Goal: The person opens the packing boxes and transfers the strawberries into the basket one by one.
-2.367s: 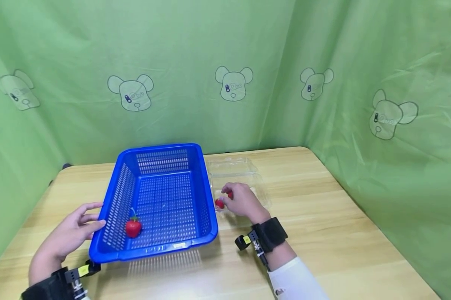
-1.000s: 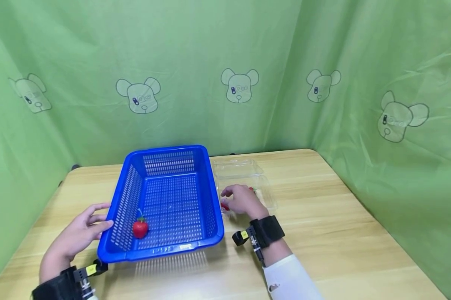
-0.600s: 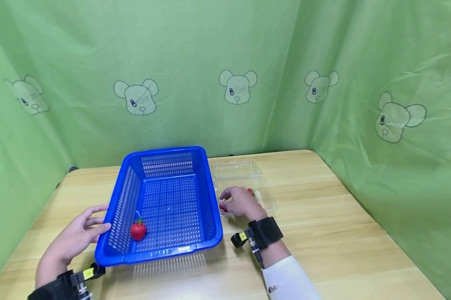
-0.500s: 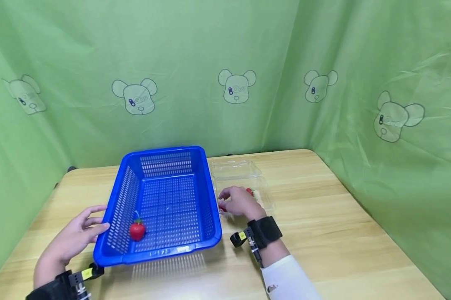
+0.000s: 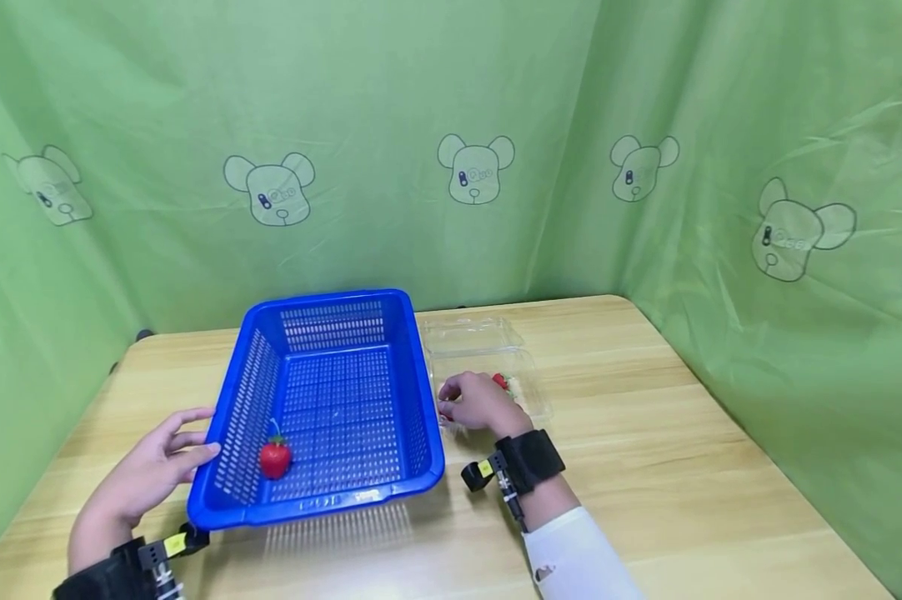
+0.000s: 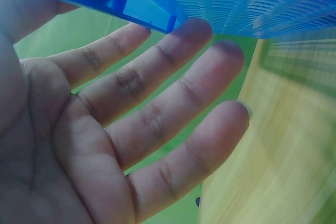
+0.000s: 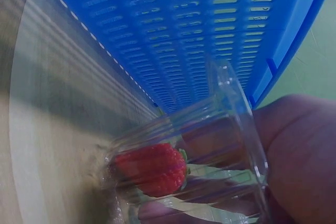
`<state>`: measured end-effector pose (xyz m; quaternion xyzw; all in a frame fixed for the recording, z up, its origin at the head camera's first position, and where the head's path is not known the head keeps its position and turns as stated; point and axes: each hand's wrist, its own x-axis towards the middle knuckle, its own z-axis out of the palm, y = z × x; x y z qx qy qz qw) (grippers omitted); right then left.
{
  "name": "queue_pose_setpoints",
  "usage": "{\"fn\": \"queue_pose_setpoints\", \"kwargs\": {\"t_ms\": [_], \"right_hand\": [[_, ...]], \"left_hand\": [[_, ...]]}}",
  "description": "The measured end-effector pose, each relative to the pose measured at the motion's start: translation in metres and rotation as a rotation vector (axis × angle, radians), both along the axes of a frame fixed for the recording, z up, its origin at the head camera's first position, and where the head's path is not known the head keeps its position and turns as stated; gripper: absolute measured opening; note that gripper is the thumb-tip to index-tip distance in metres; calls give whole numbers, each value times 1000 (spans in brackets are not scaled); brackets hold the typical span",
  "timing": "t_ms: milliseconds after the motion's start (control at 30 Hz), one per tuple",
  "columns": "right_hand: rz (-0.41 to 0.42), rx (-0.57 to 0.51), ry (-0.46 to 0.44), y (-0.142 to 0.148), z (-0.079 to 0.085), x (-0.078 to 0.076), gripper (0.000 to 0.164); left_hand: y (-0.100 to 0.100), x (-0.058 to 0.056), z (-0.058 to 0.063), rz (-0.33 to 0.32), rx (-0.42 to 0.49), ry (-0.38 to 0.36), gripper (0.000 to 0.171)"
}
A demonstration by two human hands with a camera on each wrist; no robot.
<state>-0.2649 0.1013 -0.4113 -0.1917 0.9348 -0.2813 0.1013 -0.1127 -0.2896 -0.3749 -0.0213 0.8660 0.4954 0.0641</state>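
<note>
A blue plastic basket [image 5: 316, 502] stands on the table with one red strawberry [image 5: 274, 459] inside. At its near left rim, my left hand [image 5: 154, 458] holds the edge between thumb and lightly bent fingers. Right of the basket lies a clear plastic clamshell box [image 5: 472, 336], its lid raised. My right hand [image 5: 481, 404] reaches into the box, thumb and fingers around a strawberry [image 7: 157, 169], seen through the clear wall in the right wrist view. From the head, the fingers mostly hide that berry. Another strawberry [image 5: 500, 381] lies deeper in the box, partly behind the hand.
The wooden table [image 5: 646, 458] extends right and in front of the basket. A green curtain [image 5: 361, 125] with bear-head drawings hangs along the back and both sides. The basket's right wall stands close beside the clear box.
My right hand has moved slightly within the box; its fingers now cover more of the near strawberry, and a farther one shows past the hand. Left hand and basket keep their relation.
</note>
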Motion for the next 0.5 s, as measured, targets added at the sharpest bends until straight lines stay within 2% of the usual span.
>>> {"fn": "queue_pose_setpoints", "kwargs": {"t_ms": [267, 500], "right_hand": [[2, -3, -6, 2, -2, -1, 12], [22, -5, 11, 0, 0, -4, 13]], "left_hand": [[0, -1, -2, -3, 2, 0, 58], [-1, -2, 3, 3, -10, 9, 58]]}}
